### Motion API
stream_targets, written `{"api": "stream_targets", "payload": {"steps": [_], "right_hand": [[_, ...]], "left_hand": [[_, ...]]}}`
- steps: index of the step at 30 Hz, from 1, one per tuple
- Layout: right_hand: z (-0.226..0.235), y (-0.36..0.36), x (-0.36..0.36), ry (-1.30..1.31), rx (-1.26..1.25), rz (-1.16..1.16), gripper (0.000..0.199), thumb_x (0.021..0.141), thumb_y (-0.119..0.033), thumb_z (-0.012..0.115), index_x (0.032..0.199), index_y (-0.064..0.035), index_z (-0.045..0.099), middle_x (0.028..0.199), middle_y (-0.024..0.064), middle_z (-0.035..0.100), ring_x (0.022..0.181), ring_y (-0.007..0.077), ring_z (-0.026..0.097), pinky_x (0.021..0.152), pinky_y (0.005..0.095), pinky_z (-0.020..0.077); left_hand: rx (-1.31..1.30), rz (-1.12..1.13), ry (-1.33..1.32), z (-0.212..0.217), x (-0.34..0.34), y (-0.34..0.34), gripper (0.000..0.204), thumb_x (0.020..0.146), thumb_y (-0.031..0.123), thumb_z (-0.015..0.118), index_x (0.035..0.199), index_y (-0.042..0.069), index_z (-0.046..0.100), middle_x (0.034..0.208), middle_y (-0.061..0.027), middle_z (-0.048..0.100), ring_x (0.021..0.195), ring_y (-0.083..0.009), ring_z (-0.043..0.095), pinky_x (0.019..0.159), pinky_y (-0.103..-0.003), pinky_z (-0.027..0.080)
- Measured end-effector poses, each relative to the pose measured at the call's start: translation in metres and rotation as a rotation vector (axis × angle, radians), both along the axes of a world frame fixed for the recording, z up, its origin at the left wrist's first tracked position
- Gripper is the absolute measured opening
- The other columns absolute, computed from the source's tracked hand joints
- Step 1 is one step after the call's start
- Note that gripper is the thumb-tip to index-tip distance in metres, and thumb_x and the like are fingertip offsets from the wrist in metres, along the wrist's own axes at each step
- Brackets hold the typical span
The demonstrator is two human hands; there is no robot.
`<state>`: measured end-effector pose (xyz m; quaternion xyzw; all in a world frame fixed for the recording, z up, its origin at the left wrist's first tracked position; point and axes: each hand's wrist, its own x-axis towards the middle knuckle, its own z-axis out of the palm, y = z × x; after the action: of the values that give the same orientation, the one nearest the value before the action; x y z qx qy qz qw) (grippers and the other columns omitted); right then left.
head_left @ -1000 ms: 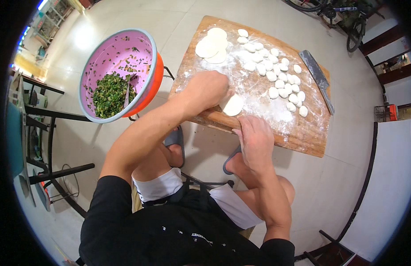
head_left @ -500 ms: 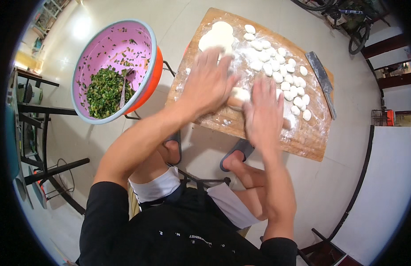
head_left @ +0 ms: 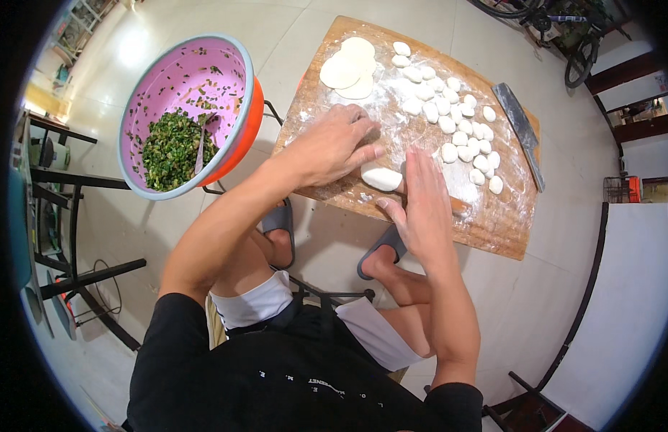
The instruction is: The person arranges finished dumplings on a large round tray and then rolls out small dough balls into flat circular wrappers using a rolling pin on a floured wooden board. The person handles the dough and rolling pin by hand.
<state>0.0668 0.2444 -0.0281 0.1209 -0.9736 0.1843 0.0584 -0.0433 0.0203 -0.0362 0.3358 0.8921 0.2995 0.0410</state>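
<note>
A floured wooden board [head_left: 492, 230] lies in front of me. My left hand [head_left: 334, 144] rests on it, its fingertips pinching the far edge of a flattened white dough piece [head_left: 380, 178]. My right hand [head_left: 424, 201] lies flat, palm down, just right of that piece, pressing on a thin wooden rolling pin [head_left: 460, 206] that is mostly hidden under it. Several small dough lumps [head_left: 456, 122] are scattered over the board's far right part. A few rolled round wrappers [head_left: 348, 68] are stacked at its far left corner.
A pink bowl with an orange outside [head_left: 240, 122] stands on a stand to the left, holding chopped green filling [head_left: 168, 147] and a utensil. A cleaver [head_left: 519, 126] lies along the board's right edge. My sandalled feet [head_left: 380, 248] are below the board, with dark metal frames at left.
Both hands pushed forward over the dough half a second ago and have come back toward the near edge. The dough piece is now uncovered and flatter.
</note>
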Motion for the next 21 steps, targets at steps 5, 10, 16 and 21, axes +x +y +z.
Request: {"api": "stream_targets", "payload": {"steps": [5, 10, 16, 21], "right_hand": [[-0.002, 0.014, 0.009, -0.042, -0.08, -0.053, 0.055, 0.09, -0.017, 0.083, 0.138, -0.0007, 0.062, 0.129, 0.018, 0.067, 0.122, 0.0409, 0.063, 0.104, 0.0487, 0.0511], [0.007, 0.018, -0.001, -0.124, -0.171, -0.161, 0.038, 0.096, -0.022, 0.078, 0.129, -0.0077, 0.066, 0.112, 0.0153, 0.074, 0.106, 0.0391, 0.069, 0.091, 0.0478, 0.0549], [0.019, 0.032, -0.003, -0.228, -0.203, -0.181, 0.035, 0.098, -0.023, 0.076, 0.128, -0.0097, 0.066, 0.109, 0.0161, 0.076, 0.099, 0.0394, 0.071, 0.085, 0.0495, 0.0555], [0.033, 0.029, 0.002, -0.193, -0.037, -0.113, 0.034, 0.096, -0.024, 0.077, 0.126, -0.0097, 0.067, 0.103, 0.0145, 0.075, 0.098, 0.0373, 0.071, 0.083, 0.0487, 0.0554]], "left_hand": [[-0.016, -0.346, -0.2, 0.032, -0.007, 0.007, 0.063, 0.088, 0.031, 0.087, 0.14, 0.003, 0.064, 0.133, -0.0204, 0.062, 0.128, -0.0412, 0.059, 0.11, -0.047, 0.049], [-0.087, -0.386, -0.014, 0.028, 0.008, 0.017, 0.059, 0.084, 0.016, 0.083, 0.14, 0.009, 0.065, 0.13, -0.0119, 0.067, 0.118, -0.0383, 0.066, 0.098, -0.047, 0.056], [0.044, -0.255, -0.142, 0.027, 0.003, 0.021, 0.026, 0.1, 0.023, 0.069, 0.115, 0.002, 0.073, 0.101, -0.0175, 0.075, 0.099, -0.0378, 0.073, 0.085, -0.047, 0.058], [0.397, 0.074, -0.533, 0.007, -0.013, 0.009, 0.032, 0.112, 0.026, 0.058, 0.118, -0.002, 0.073, 0.094, -0.0143, 0.075, 0.085, -0.0251, 0.071, 0.08, -0.036, 0.057]]}}
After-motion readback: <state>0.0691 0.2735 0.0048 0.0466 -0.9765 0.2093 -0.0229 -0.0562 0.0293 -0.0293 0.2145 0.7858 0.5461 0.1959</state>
